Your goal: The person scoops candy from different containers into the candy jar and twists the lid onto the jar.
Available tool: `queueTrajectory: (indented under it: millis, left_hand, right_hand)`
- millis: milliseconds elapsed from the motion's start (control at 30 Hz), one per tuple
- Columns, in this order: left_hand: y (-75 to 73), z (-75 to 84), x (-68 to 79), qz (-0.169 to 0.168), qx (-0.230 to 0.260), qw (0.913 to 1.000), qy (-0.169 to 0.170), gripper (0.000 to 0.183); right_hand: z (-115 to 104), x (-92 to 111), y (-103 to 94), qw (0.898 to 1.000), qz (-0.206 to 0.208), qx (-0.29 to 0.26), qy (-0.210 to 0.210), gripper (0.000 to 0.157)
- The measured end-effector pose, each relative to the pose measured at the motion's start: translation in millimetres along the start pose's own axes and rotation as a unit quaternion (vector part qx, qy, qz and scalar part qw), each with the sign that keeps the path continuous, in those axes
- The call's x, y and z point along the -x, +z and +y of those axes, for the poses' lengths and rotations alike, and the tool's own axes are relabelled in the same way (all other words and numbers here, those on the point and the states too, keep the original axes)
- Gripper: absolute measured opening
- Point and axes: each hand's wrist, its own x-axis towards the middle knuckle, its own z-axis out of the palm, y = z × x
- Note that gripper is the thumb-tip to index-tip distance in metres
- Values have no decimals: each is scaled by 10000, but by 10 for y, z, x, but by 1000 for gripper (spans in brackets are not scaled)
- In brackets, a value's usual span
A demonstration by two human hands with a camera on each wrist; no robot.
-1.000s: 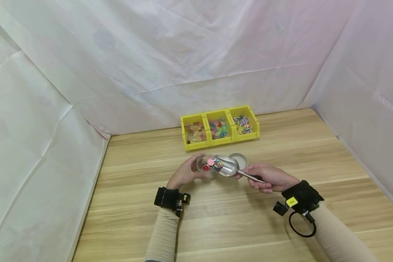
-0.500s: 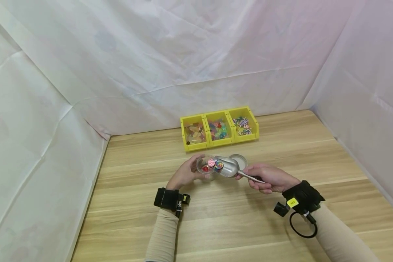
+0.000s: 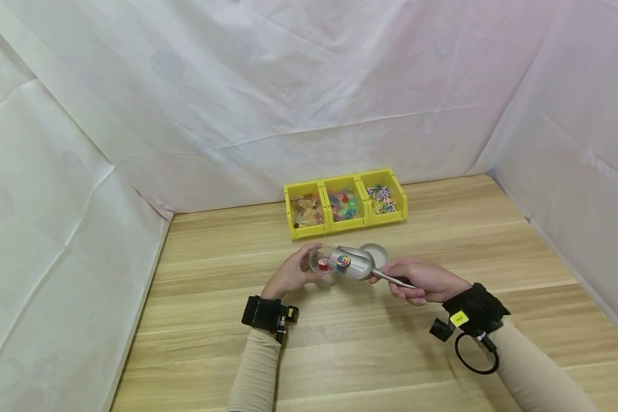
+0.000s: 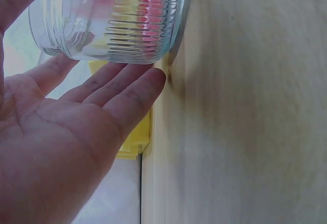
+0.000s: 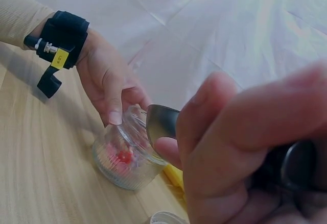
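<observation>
My left hand [image 3: 290, 274] holds a clear glass jar [image 4: 102, 22] near its mouth, thumb on one side and fingers on the other. Red and pink candy pieces [image 5: 122, 156] show inside it, and the jar leans a little in the right wrist view. With my right hand [image 3: 424, 280] I grip the handle of a metal scoop [image 3: 359, 265], its lip tipped down over the jar's mouth. One rainbow swirl candy [image 3: 343, 261] lies at the scoop's front. Behind the scoop, a round pale lid [image 3: 380, 253] lies partly covered on the table.
Three joined yellow bins [image 3: 309, 232] stand at the back, holding assorted small candy pieces and lollipops. The wooden table [image 3: 350, 355] meets white cloth walls [image 3: 309, 74] at the back and sides. Both wrists wear black straps with cameras.
The scoop has tipped further over the jar. The pink swirl candy has left its lip and a pinkish piece now shows in the jar; the rainbow one is still on the scoop.
</observation>
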Motion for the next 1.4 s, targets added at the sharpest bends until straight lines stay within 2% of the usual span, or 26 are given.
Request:
queueTrajectory:
  millis: [200,867,1400]
  left_hand:
    - [7,-14,0,-13,86,9999,66,86]
    - [-6,-22,-4,0,-53,10000,-54,85]
    - [4,-6,-1,-6,-28,10000,-5,84]
  right_hand:
    - [23,-4,-4,10000,8,5,-63,38]
    - [10,-7,-2,9999,-69,71,-115,38]
    - [-33,-19,13,9997,183,176,29,38]
